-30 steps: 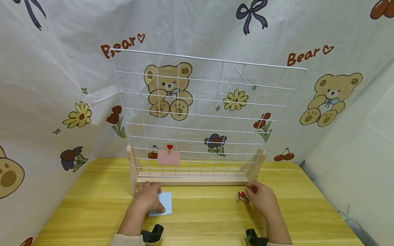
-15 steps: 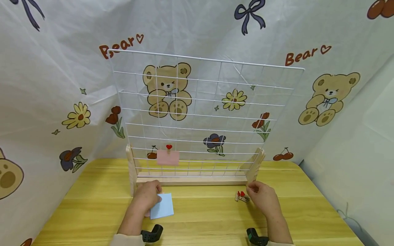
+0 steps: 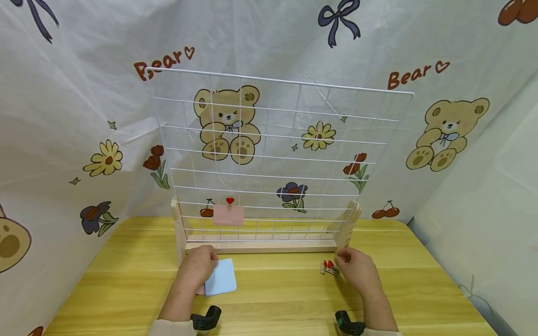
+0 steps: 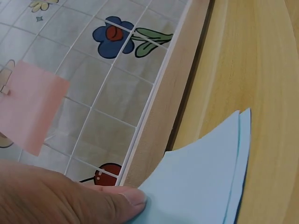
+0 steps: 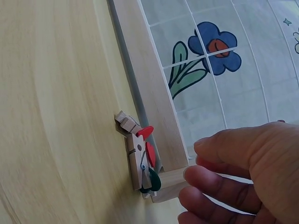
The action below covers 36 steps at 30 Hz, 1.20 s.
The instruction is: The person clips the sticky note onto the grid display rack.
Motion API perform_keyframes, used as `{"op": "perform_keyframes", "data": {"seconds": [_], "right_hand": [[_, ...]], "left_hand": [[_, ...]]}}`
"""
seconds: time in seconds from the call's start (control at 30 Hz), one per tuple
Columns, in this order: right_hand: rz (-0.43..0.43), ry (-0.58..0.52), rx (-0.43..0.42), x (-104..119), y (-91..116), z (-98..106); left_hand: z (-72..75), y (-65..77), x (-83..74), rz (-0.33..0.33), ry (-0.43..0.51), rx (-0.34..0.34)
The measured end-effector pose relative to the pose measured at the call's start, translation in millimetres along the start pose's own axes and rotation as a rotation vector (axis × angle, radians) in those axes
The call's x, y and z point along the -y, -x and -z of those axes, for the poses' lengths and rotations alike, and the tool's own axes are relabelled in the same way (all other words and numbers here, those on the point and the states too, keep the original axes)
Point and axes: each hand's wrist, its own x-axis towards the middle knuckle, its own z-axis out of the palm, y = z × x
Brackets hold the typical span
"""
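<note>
My left hand (image 3: 195,267) pinches the upper left corner of a small stack of light blue paper sheets (image 3: 222,278). In the left wrist view the thumb lies on top of the blue sheets (image 4: 205,163), whose edges are slightly offset. A pink sheet (image 3: 200,290) peeks out under them at the left. My right hand (image 3: 358,271) hovers at the rack's right foot, its fingers loosely bent and holding nothing. Just left of its fingertips lie several mini wooden clothespins (image 5: 138,161), with red and dark green decorations.
A white wire grid (image 3: 269,176) stands upright in a wooden base (image 3: 260,246) behind both hands. A pink note (image 3: 228,216) hangs low on its left side from a clothespin with a red heart (image 3: 230,200). Bear-printed cloth (image 3: 269,37) covers the wall behind the wooden table (image 3: 277,303).
My left hand has drawn back to the upper left corner of the blue sheets, its thumb off their lower part. The sheets have turned slightly, showing pink paper beneath. My right hand stays put.
</note>
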Motion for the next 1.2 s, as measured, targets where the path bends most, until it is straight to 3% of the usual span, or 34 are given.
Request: {"op": "perform_keyframes", "data": {"seconds": [0.53, 0.9, 1.2], "right_hand": [[0.001, 0.034, 0.029, -1, 1, -2], [0.018, 0.044, 0.058, -6, -1, -10], [0.041, 0.076, 0.091, 0, 0, -12]], "left_hand": [[3.7, -1.2, -1.9, -0.056, 0.009, -0.043], [10.3, 0.7, -2.7, -0.012, 0.034, -0.011], [15.4, 2.5, -1.4, 0.002, 0.036, -0.055]]}}
